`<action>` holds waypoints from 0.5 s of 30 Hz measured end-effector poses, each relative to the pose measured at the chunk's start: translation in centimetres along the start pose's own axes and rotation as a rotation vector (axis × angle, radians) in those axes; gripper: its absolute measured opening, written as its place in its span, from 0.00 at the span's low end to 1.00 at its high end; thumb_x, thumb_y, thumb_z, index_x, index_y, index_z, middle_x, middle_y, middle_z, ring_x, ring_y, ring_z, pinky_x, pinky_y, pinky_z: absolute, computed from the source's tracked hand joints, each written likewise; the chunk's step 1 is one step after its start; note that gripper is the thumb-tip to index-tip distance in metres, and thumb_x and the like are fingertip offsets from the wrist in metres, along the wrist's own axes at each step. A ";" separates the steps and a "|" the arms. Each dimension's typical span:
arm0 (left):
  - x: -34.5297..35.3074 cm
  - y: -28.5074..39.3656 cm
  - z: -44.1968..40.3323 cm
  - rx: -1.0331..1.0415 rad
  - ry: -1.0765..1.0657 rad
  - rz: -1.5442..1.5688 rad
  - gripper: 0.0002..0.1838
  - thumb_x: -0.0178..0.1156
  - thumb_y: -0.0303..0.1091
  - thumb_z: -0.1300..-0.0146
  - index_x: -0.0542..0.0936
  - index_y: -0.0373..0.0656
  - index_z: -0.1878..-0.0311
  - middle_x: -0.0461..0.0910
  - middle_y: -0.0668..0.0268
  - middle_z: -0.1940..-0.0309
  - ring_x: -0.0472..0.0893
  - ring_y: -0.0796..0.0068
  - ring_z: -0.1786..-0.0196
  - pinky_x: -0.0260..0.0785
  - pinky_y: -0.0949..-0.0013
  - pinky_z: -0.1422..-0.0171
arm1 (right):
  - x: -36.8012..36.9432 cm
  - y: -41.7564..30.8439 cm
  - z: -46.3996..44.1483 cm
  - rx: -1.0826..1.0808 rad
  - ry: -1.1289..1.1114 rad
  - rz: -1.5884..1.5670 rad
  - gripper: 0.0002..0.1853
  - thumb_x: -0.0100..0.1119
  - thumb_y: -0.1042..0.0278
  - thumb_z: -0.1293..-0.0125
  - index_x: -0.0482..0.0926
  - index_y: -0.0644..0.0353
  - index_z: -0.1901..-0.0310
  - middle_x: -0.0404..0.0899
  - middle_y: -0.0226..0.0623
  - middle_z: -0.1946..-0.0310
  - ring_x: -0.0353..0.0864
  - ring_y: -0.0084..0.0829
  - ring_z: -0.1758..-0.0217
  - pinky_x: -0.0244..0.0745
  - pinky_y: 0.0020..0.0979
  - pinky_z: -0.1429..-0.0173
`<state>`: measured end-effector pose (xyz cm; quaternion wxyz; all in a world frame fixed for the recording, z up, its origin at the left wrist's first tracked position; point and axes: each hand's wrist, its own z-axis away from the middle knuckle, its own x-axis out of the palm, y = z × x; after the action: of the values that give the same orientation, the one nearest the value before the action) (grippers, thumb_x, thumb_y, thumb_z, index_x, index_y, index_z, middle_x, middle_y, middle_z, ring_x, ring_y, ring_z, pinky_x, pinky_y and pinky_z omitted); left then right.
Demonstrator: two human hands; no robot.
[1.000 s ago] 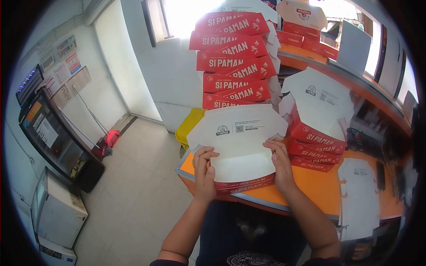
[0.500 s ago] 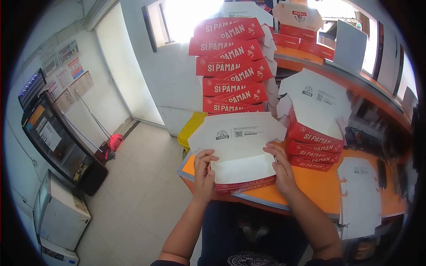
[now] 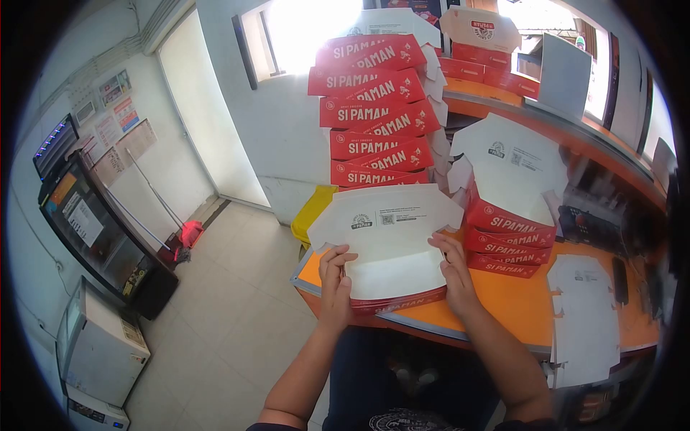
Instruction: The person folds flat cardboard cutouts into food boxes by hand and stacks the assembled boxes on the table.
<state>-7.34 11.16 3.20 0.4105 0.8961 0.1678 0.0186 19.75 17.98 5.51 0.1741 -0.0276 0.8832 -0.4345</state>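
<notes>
White inside and red outside, with the lid raised: seen so in the open box (image 3: pixel 394 279), at the near left corner of the orange table (image 3: pixel 510 305). Held from both sides, left hand (image 3: pixel 335 287) on its left end and right hand (image 3: pixel 457 276) on its right, grip clamped on the walls, with fingers curled toward the rear corners. Cannot tell whether lifted or resting. Just behind it, piled high with alternating tilts, a tall stack of boxes (image 3: pixel 377 146); to its right, open at the top, a shorter stack (image 3: pixel 507 239). Laid near the right edge and reaching past the near edge, a flat white blank (image 3: pixel 586 312), with a dark slim object (image 3: pixel 619 280) beside it.
</notes>
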 end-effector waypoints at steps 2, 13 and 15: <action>0.9 1.0 0.1 -0.026 0.028 0.065 0.32 0.44 0.54 0.19 0.73 0.39 0.26 0.60 0.51 0.20 0.59 0.52 0.16 0.46 0.49 0.10 | 0.4 1.9 0.3 -0.040 0.052 -0.066 0.28 0.41 0.62 0.17 0.66 0.64 0.22 0.61 0.49 0.20 0.56 0.46 0.13 0.45 0.42 0.10; 1.5 2.7 -0.3 -0.330 0.186 0.364 0.32 0.41 0.57 0.12 0.67 0.40 0.21 0.67 0.51 0.22 0.68 0.57 0.18 0.62 0.55 0.15 | 0.1 -1.0 0.0 0.120 -0.162 -0.666 0.45 0.45 0.36 0.15 0.46 0.60 0.12 0.49 0.48 0.12 0.47 0.41 0.08 0.44 0.42 0.09; 1.1 4.5 -0.9 -0.498 0.215 0.480 0.32 0.41 0.57 0.12 0.68 0.40 0.22 0.69 0.50 0.23 0.74 0.60 0.23 0.71 0.57 0.21 | 0.0 -1.2 0.2 0.124 -0.202 -0.631 0.43 0.44 0.39 0.14 0.47 0.60 0.12 0.50 0.48 0.12 0.48 0.42 0.08 0.46 0.42 0.10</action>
<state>-5.19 9.41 7.07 0.5803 0.7752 -0.0149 0.2491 19.70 17.09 6.31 0.1190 -0.3317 0.7813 -0.5151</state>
